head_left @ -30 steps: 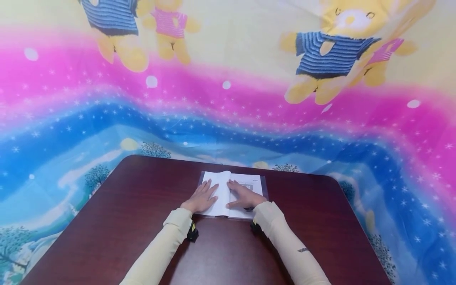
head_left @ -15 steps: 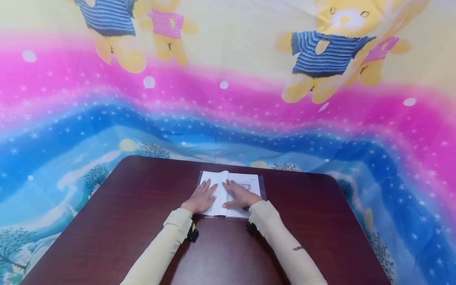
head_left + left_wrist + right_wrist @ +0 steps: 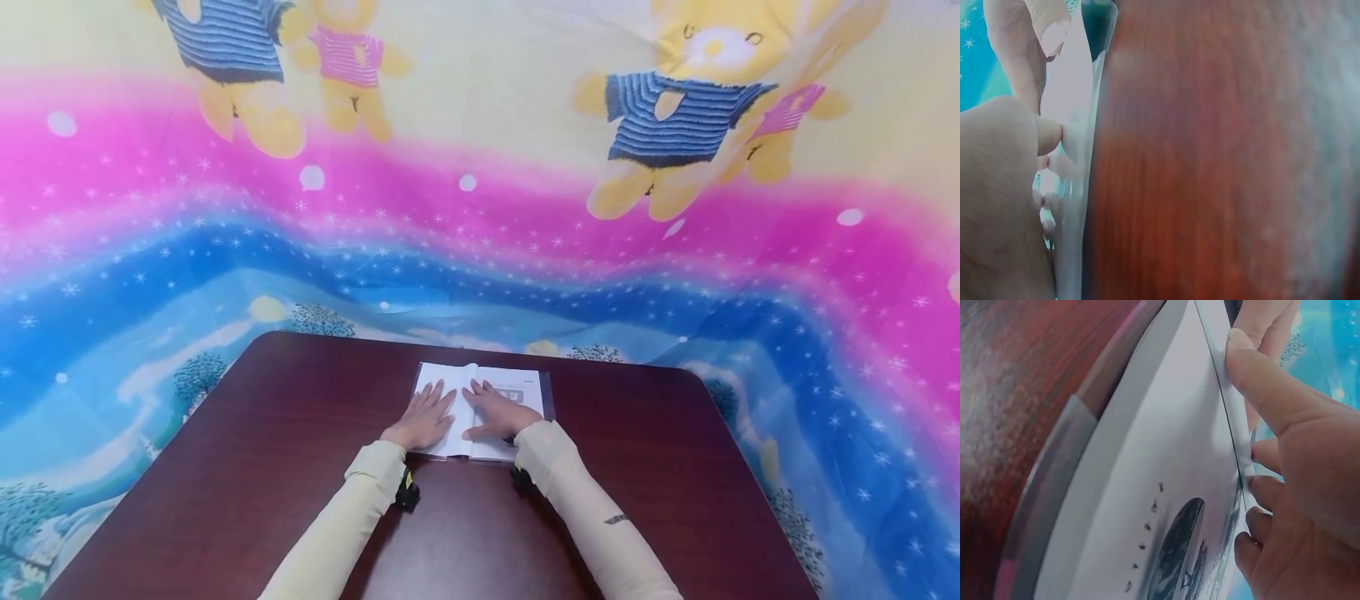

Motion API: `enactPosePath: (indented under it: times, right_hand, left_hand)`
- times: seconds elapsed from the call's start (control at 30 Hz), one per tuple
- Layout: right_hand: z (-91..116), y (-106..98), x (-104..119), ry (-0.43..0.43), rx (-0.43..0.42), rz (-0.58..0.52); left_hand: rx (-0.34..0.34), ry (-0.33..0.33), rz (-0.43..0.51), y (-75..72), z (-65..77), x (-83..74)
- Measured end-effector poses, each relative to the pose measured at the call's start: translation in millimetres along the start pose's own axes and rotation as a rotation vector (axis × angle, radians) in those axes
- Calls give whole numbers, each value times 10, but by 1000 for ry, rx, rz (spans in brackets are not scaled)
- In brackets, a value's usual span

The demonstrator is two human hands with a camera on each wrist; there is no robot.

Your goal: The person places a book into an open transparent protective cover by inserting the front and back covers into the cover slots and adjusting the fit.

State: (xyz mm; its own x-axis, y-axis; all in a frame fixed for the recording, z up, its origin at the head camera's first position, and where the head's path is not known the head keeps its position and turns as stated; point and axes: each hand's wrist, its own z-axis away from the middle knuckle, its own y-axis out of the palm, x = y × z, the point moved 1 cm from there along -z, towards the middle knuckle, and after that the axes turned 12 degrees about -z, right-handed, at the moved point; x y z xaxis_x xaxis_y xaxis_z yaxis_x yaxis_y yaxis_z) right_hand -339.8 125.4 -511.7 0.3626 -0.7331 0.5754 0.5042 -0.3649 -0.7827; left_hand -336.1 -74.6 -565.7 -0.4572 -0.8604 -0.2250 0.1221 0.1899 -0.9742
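An open book with white pages and a clear plastic cover lies flat on the dark red-brown table. My left hand rests spread on its blank left page, fingers pointing away from me. On the other side, my right hand lies with straight fingers across the right page, fingertips and thumb near the centre fold. In the right wrist view, print and a dark label show on the right page, beside the thumb. The left wrist view has the cover's clear edge along the table, next to the left hand.
The wooden table extends on both sides of the book and towards me. Behind it hangs a colourful cloth backdrop printed with bears, snowflakes and trees. A dark wrist camera sits on the left wrist.
My right hand and the book's right side have shifted slightly left in the head view, which has itself drifted a little. The left hand stays almost in place on its page.
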Motion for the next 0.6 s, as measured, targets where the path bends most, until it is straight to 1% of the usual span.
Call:
enactPosePath:
  times: [0.13, 0.2, 0.3, 0.4, 0.5, 0.6]
  right_hand:
    - [-15, 24, -36, -15, -8, 11]
    - [-20, 23, -74, -37, -29, -22]
    - [-1, 20, -129, -63, -51, -75]
    - [50, 21, -164, -60, -62, -118]
    - [129, -32, -215, -19, -91, -142]
    - [221, -93, -274, 40, -145, -167]
  left_hand:
    - [96, -35, -42, 55, -96, 34]
    - [145, -50, -74, 55, -153, 53]
    - [154, -56, -58, 42, -185, 76]
    - [174, -59, -27, 45, -173, 109]
    - [188, -58, 10, 38, -185, 115]
    - [199, -59, 18, 37, -202, 113]
